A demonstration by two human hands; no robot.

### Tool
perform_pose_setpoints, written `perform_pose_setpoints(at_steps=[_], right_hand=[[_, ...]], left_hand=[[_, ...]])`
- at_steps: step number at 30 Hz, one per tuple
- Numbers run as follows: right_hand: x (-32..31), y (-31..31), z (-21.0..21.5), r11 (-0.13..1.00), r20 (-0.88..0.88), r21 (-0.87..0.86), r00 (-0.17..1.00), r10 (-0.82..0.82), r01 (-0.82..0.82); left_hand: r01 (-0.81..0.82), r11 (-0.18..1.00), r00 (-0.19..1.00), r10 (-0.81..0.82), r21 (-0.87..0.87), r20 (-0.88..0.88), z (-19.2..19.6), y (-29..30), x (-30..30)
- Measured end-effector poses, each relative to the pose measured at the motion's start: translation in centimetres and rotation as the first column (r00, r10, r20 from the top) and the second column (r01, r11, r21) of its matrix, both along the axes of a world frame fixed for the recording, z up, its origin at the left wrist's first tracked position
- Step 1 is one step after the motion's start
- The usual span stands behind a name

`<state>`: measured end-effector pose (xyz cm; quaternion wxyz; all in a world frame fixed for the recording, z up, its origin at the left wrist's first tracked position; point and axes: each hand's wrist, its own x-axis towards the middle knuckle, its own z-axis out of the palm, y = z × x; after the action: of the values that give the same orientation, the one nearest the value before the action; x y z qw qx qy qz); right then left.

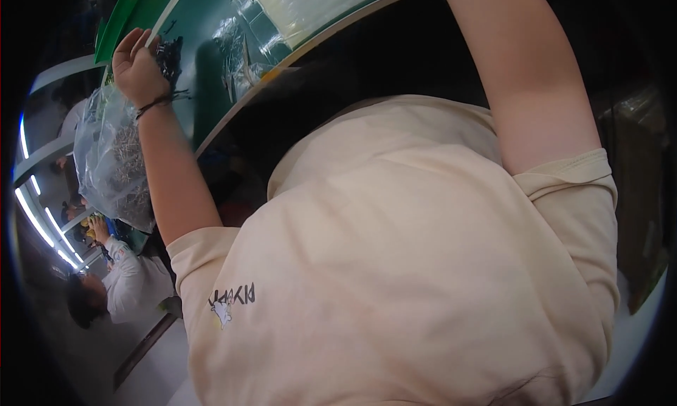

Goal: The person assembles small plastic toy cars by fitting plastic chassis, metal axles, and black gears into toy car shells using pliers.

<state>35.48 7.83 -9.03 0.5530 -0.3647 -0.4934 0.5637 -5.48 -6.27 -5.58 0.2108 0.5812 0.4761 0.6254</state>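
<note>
My left hand (141, 71) is at the upper left, over the edge of a green table (208, 78). Its fingers are bent in, and whatever they may hold is hidden from this side. A small heap of thin black pieces (169, 59) lies on the table right beside it. Around my left wrist runs a dark cord (154, 104). My right forearm (518, 46) reaches up past the top edge of the head view, so the right hand is out of sight.
A clear plastic bag (113, 159) full of small thin parts hangs by my left forearm. Clear plastic packets (243, 53) and a stack of white wrapped sheets (310, 11) lie on the table. A green bin wall (130, 14) rises behind. Another person (134, 279) works at the left.
</note>
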Motion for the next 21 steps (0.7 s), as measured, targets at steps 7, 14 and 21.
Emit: perform_pose_setpoints(at_steps=[7, 14, 21], right_hand=[[2.3, -2.4, -0.1, 0.967, -0.507, -0.214, 0.83, -0.232, 0.139], [-3.8, -5.4, 0.8, 0.883, 0.34, 0.25, 0.818, -0.465, 0.398], [-1.2, -5.0, 0.8, 0.926, 0.205, 0.121, 0.903, -0.376, 0.358]], left_hand=[[0.13, 0.884, 0.646, 0.268, 0.449, -0.715, -1.7, -1.8, 2.3], [0.173, 0.905, 0.716, 0.155, 0.389, -0.68, -0.1, -3.7, 2.4], [0.272, 0.871, 0.684, 0.124, 0.41, -0.719, -0.5, -3.5, 2.5]])
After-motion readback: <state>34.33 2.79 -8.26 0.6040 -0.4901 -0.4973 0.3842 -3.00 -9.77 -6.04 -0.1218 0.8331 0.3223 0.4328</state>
